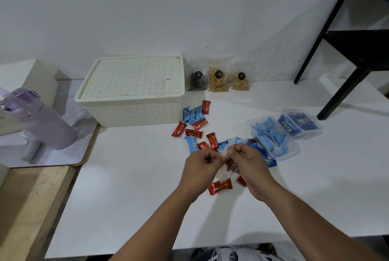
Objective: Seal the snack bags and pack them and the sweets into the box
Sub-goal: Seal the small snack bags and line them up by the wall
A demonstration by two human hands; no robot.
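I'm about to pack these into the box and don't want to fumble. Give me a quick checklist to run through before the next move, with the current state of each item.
1. Box open to receive things: not ok, its lid is on.
2. Hands free: not ok, left hand and right hand both pinch a clear bag.
3. That bag sealed: cannot tell, fingers hide its top.
4. Three snack bags by the wall sealed: cannot tell, too small.
5. Sweets within reach: ok, red and blue sweets lie loose on the table.
6. Clear trays upright: ok, flat at right.
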